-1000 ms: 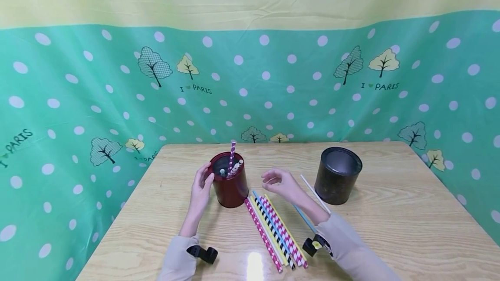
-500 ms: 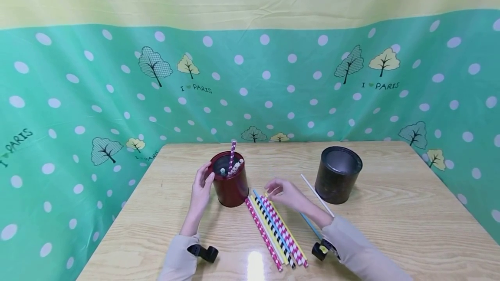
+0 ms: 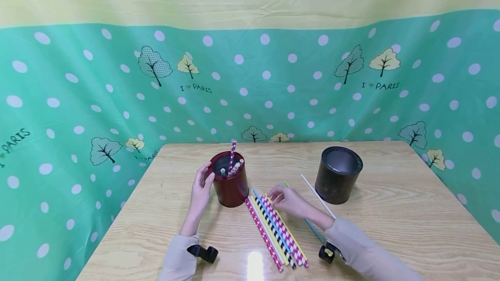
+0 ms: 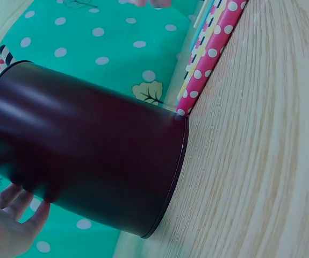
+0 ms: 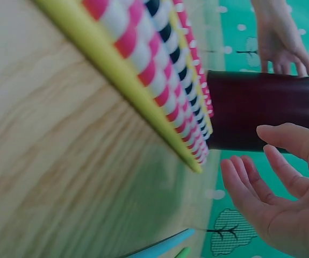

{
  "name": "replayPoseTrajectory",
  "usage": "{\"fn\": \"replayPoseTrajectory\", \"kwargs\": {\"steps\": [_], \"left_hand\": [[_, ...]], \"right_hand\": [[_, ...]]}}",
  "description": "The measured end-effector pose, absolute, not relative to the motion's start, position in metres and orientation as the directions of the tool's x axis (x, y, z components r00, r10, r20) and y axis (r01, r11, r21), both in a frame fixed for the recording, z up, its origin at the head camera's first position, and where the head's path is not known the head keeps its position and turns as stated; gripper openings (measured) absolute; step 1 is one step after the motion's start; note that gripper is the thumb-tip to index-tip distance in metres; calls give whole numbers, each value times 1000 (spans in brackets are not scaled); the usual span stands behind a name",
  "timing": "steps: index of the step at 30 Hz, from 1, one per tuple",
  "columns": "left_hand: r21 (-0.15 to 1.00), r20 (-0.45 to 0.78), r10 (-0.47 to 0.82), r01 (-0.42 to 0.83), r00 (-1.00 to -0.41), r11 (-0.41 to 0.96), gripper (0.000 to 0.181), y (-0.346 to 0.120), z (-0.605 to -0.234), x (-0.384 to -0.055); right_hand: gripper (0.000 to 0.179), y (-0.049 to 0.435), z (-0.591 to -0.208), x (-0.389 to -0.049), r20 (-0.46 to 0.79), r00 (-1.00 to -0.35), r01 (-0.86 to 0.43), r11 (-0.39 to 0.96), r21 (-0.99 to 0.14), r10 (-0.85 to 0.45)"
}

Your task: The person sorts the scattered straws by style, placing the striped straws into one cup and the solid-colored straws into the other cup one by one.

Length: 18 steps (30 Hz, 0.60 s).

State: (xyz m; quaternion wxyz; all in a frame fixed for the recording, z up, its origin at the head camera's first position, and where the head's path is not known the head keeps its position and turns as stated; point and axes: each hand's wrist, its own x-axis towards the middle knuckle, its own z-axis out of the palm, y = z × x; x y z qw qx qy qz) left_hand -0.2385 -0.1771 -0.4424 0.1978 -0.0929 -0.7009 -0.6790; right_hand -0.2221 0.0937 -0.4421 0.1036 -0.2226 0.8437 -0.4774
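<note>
A dark red can (image 3: 231,192) stands upright on the table, with a purple dotted straw (image 3: 232,159) and several other straws leaning inside. My left hand (image 3: 201,192) holds the can from its left, fingers and thumb spread round the upper wall; the fingertips (image 4: 38,212) show against its side in the left wrist view. To the right of the can, my right hand (image 3: 292,203) hovers by the upper ends of a row of paper straws (image 3: 265,237). Its fingers are loosely bent with nothing between them. Pink-and-white striped straws (image 5: 143,70) and a yellow straw (image 5: 116,80) run close by.
A black can (image 3: 337,181) stands at the right. Beside it lies a white straw (image 3: 315,194), with a blue straw (image 3: 314,231) and a green straw (image 5: 182,252) partly behind my right arm. A polka-dot cloth (image 3: 265,81) hangs behind the table.
My right hand has moved right and slightly down from beside the red can towards the tops of the straws. The left hand and the can have stayed in place.
</note>
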Motion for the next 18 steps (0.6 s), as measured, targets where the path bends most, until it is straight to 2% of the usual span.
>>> {"fn": "replayPoseTrajectory", "kwargs": {"steps": [18], "left_hand": [[923,386,-131,382,-913,56,37,-177,-441,-238]], "right_hand": [[29,95,-455,-219,35,-858,-320,479,-817,-513]]}}
